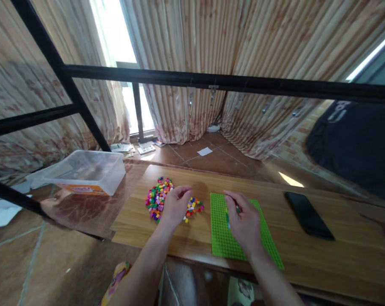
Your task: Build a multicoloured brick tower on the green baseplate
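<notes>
My left hand (176, 204) hovers over a pile of small coloured building bricks (156, 199), its thumb and fingers drawn together. Whatever may be between those fingertips is hidden. To its right lies a smaller scatter of bricks (195, 205). Above the green studded baseplate (221, 244), my right hand (245, 219) is closed, with the fingers curled and the thumb against them. A bit of green and red shows in the gap of that hand, too small to make out. A few green and blue bricks (227, 219) show on the plate beside the thumb, partly covered.
A black phone (309, 216) lies on the wooden table (186, 176), right of the baseplate. Left of the table stands a clear plastic box (116, 170) with an orange label. A black metal bar (167, 77) crosses in front of the curtains (192, 38).
</notes>
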`<state>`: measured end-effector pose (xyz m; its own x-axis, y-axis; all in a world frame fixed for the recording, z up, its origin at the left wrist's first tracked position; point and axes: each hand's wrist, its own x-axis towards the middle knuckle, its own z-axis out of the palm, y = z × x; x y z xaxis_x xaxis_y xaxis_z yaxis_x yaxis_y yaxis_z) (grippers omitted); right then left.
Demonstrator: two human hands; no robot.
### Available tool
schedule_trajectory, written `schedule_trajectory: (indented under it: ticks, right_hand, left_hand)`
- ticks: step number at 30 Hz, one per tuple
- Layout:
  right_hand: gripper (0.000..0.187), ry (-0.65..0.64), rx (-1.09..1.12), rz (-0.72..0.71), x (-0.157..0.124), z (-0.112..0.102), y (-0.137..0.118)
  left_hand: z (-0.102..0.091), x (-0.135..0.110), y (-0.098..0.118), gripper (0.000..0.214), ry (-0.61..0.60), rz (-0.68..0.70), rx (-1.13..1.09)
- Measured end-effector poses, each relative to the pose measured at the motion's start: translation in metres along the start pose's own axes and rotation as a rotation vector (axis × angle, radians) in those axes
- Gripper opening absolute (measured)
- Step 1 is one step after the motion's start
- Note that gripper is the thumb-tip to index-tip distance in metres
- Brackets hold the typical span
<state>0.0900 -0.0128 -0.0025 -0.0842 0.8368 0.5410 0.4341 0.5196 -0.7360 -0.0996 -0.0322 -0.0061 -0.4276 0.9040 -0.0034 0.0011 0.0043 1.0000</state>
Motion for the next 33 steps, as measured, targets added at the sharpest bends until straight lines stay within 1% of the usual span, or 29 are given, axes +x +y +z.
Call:
schedule_trajectory:
  ticks: [2,5,8,11,15,17,21,27,30,33]
  right_hand:
    - [0.023,0.055,0.045,0.08,0.001,-0.01,0.004]
    - [0.029,0.119,0.114,0.214,0.004,-0.021,0.011]
    - [0.035,0.152,0.135,0.288,0.008,-0.031,0.018]
    - [0.034,0.11,0.081,0.276,0.008,-0.039,0.025]
    - [0.027,-0.002,-0.042,0.141,0.001,-0.045,0.034]
    - [0.024,-0.045,-0.073,0.12,-0.003,-0.045,0.038]
    - [0.021,-0.081,-0.065,0.172,-0.008,-0.043,0.049]
    - [0.016,-0.106,0.094,0.277,-0.007,-0.035,0.059]
    - [0.015,-0.094,0.135,0.311,-0.006,-0.033,0.058]
    - [0.016,-0.069,0.166,0.342,-0.005,-0.033,0.054]
  left_hand:
    - [0.004,0.0,-0.001,0.022,-0.019,0.002,0.02]
    - [0.012,0.0,-0.004,0.021,-0.049,0.005,0.054]
    - [0.022,-0.002,-0.008,0.019,-0.087,0.008,0.093]
    - [0.036,-0.009,-0.012,0.018,-0.145,0.015,0.123]
    - [0.054,-0.021,-0.015,0.019,-0.226,0.018,0.149]
    - [0.062,-0.026,-0.016,0.019,-0.259,0.014,0.154]
    - [0.076,-0.034,-0.018,0.02,-0.325,0.018,0.132]
    - [0.089,-0.043,-0.017,0.026,-0.439,0.071,0.014]
    - [0.092,-0.045,-0.02,0.029,-0.442,0.111,0.017]
    - [0.091,-0.049,-0.021,0.03,-0.415,0.148,0.099]
